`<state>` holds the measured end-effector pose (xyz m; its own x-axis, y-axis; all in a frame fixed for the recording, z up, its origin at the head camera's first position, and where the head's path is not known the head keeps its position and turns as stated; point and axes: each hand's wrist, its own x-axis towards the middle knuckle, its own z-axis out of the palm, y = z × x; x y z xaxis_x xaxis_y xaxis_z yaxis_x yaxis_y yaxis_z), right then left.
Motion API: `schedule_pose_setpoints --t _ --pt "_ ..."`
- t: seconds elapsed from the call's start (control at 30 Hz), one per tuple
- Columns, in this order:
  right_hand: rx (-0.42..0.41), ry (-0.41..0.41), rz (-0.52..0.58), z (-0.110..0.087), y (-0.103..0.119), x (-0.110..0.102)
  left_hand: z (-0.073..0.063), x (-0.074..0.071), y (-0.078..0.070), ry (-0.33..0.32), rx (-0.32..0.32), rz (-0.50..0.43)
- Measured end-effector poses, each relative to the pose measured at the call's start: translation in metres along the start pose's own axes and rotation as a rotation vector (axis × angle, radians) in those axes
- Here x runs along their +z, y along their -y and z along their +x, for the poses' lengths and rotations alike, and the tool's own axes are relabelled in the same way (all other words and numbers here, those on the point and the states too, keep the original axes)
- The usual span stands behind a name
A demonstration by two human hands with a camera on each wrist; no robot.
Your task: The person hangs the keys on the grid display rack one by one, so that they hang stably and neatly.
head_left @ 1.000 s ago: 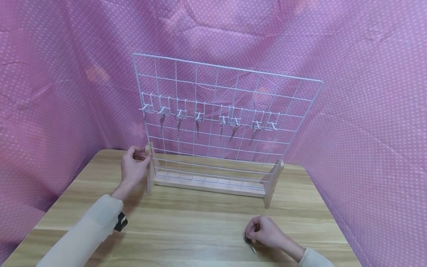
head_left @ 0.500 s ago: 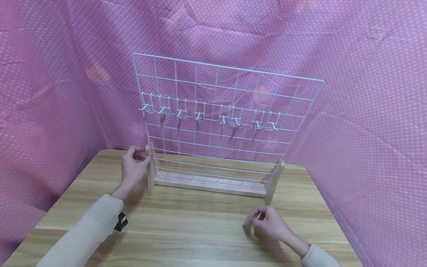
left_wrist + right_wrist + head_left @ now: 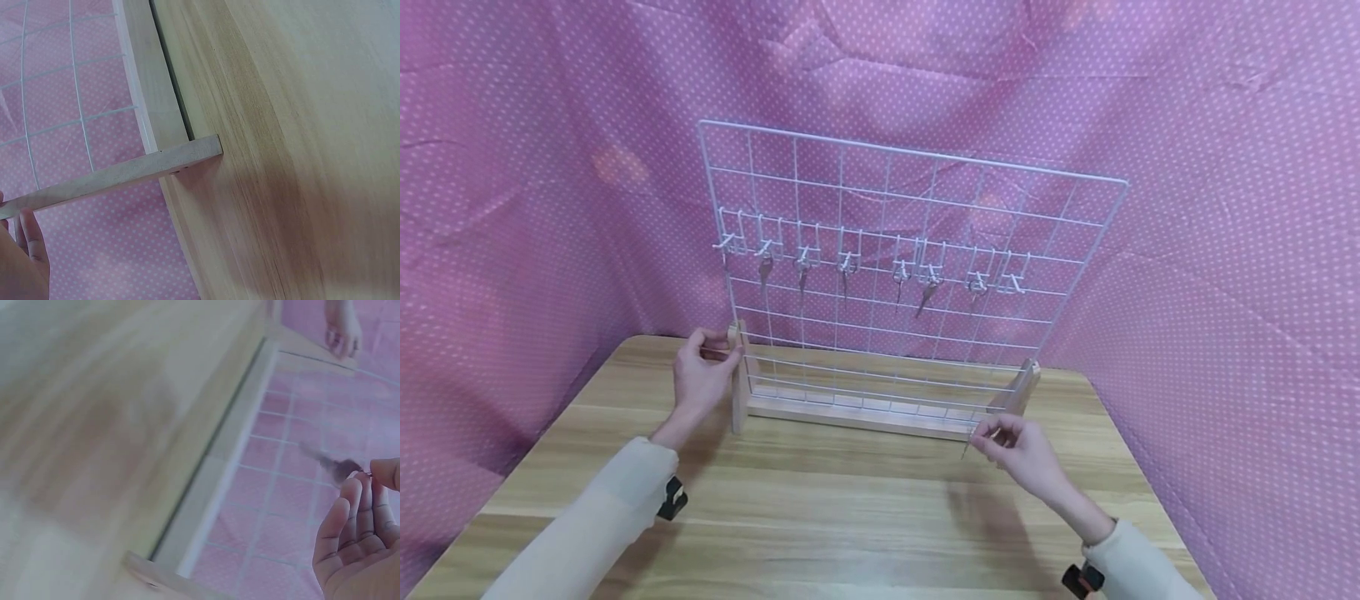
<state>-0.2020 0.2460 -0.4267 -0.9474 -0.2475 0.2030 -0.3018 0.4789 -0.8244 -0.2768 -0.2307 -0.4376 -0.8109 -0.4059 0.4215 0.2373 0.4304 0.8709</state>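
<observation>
My left hand [image 3: 700, 375] grips the upper end of the rack's left wooden upright [image 3: 739, 400], thumb in front; the left wrist view shows its fingers [image 3: 34, 240] at that upright's end. In my right hand [image 3: 1022, 458] a key [image 3: 340, 467] is pinched between thumb and fingertips, blurred in the right wrist view. This hand is raised in front of the rack's lower right corner. The white wire grid [image 3: 891, 151] leans back in its wooden base. Several keys [image 3: 928, 296] hang from white hooks along one row; the rightmost hook [image 3: 1013, 284] shows no key.
The rack stands toward the back of a wood-grain table [image 3: 850, 517]. Its right wooden upright [image 3: 1022, 387] is close behind my right hand. Pink dotted cloth [image 3: 1247, 292] surrounds the table at the back and sides. A black device [image 3: 1082, 579] sits at my right wrist.
My right hand has lifted the key from low over the table and carried it up and forward toward the rack's lower right. My left hand stays on the upright.
</observation>
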Motion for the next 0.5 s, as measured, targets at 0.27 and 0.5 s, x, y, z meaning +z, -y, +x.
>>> schedule_pose_setpoints --t 0.27,0.5 --pt "-0.077 -0.080 0.015 0.015 0.033 -0.026 0.000 0.000 0.003 0.010 -0.013 0.028" --pt "-0.122 -0.182 0.153 0.028 0.059 -0.046 0.001 0.000 0.004 0.003 0.007 0.026"
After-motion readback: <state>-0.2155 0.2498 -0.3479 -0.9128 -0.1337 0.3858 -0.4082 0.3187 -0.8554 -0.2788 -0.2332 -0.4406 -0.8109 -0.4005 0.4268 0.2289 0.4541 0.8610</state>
